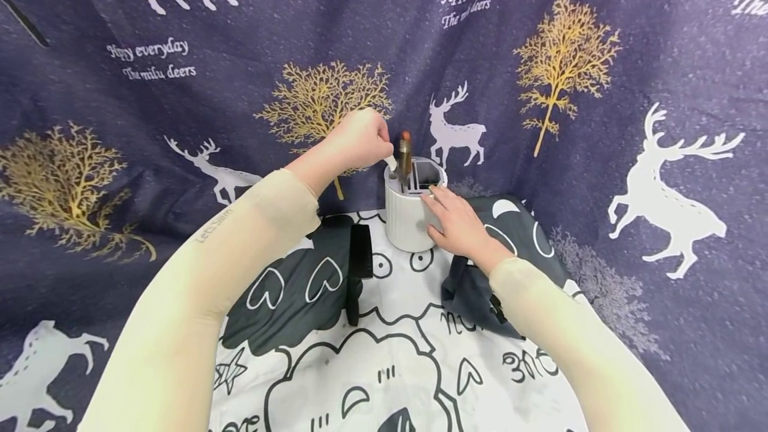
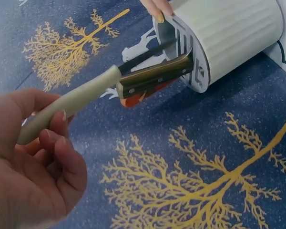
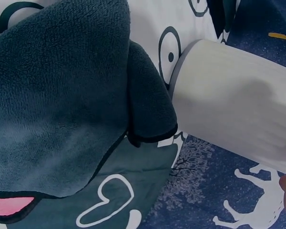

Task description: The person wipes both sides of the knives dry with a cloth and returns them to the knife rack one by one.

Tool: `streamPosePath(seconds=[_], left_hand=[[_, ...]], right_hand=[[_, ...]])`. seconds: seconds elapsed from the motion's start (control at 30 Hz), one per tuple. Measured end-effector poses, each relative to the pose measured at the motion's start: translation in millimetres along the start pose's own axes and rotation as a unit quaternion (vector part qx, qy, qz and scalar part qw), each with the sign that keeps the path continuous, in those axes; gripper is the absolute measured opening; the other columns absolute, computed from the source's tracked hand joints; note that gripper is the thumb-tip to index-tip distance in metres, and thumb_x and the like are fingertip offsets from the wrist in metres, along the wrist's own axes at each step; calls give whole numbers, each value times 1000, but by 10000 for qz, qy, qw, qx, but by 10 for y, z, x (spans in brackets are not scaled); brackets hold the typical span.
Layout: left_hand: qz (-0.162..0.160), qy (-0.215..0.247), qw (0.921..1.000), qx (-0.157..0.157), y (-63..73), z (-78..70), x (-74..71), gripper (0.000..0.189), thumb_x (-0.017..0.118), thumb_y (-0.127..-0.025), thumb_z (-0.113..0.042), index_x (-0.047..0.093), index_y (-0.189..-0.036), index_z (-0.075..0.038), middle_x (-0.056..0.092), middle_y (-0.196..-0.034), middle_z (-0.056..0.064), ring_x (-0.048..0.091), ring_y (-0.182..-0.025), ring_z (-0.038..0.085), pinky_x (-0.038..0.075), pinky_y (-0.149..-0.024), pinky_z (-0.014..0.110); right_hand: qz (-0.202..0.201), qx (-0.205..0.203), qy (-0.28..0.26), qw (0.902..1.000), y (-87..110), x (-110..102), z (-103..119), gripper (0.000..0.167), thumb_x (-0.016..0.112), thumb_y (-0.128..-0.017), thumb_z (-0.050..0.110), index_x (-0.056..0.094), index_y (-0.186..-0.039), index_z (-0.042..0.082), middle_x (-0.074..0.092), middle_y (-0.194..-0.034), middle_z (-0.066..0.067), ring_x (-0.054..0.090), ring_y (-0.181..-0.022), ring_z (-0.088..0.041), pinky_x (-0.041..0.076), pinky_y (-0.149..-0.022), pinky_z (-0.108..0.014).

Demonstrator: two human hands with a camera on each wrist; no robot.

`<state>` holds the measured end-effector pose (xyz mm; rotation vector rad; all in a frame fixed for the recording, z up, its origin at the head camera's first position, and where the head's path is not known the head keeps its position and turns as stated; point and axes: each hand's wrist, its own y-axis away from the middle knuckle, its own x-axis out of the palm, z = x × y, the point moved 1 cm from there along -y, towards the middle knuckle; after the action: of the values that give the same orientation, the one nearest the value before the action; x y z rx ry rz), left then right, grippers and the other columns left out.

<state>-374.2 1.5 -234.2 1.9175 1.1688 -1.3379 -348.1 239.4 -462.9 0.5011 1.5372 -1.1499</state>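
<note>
My left hand (image 1: 363,139) pinches the cream handle of a knife (image 2: 74,101) between thumb and fingers. Its dark blade runs down into a slot of a ribbed white knife holder (image 1: 408,222), so the tip is hidden. Beside it, a brown-handled knife (image 2: 155,77) with rivets stands in the holder, and an orange-red handle (image 2: 132,101) shows behind that one. On the holder's right side, my right hand (image 1: 459,222) holds the rim, fingertips over the edge and thumb against the outer wall. The right wrist view shows mostly the holder's side and little of that hand.
A dark fleecy cloth (image 3: 62,105) lies in folds below my right forearm. Left of the holder is a black object (image 1: 360,255) with a broad end and a narrow handle. Printed white fabric (image 1: 384,345) covers the surface; a navy deer-patterned curtain (image 1: 384,39) hangs behind.
</note>
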Motion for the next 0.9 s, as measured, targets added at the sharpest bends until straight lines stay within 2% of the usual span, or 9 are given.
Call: streamPosePath(seconds=[0.17,0.27,0.4,0.5,0.57,0.67,0.8,0.9], left_hand=[[-84,-117,9998,-151,-121,-64,71,34,55,-95,-16,48,-62,-18,36,-51,-5,35,-46,13,32,-47,28],[-113,-340,9992,-185,-179,-89,118,37,54,-96,-17,43,-61,-19,33,-50,-5,33,-44,13,29,-45,28],[-120,-671,9975,-193,-238,-117,178,38,54,-96,-16,42,-60,-20,32,-50,-6,32,-45,12,29,-44,27],[-66,-742,9969,-255,-260,-126,210,38,53,-98,-17,42,-61,-19,33,-53,-5,32,-47,13,29,-44,27],[-50,-725,9969,-287,-275,-129,234,34,53,-99,-18,45,-66,-18,38,-58,-3,38,-50,14,33,-46,28],[-198,-627,9973,-335,-300,-116,285,23,53,-102,-22,52,-79,-17,50,-73,-1,49,-62,16,41,-53,30],[-653,-386,9967,-304,-340,-51,419,17,55,-106,-31,59,-99,-16,63,-95,0,62,-77,17,50,-63,32],[-917,-134,9954,-237,-374,16,541,20,58,-105,-36,62,-103,-17,68,-96,0,64,-76,16,52,-63,32]], right_hand=[[32,105,-62,9999,-25,-29,2,67,68,-94,31,46,-154,12,39,-163,-18,34,-153,-39,35,-121,-59],[120,196,-96,9997,-21,-36,9,66,66,-95,32,46,-155,12,38,-163,-17,33,-154,-38,36,-120,-59],[215,272,-77,9994,-16,-31,11,66,65,-96,32,45,-155,13,38,-164,-16,33,-154,-37,37,-120,-60],[218,278,-82,9993,-26,-23,22,66,65,-96,32,45,-155,13,37,-164,-16,32,-154,-37,37,-119,-61],[201,288,-80,9994,-28,-23,27,66,65,-96,32,45,-155,14,37,-164,-17,32,-154,-38,37,-119,-61],[181,294,-69,9994,-25,-26,34,66,66,-95,32,44,-155,13,38,-164,-17,32,-154,-38,38,-117,-62],[181,337,-157,9991,-18,-25,48,67,68,-95,30,44,-155,13,38,-164,-18,32,-154,-38,39,-116,-63],[174,359,-164,9991,-24,-18,53,66,68,-95,30,45,-155,13,38,-163,-18,33,-154,-38,41,-115,-64]])
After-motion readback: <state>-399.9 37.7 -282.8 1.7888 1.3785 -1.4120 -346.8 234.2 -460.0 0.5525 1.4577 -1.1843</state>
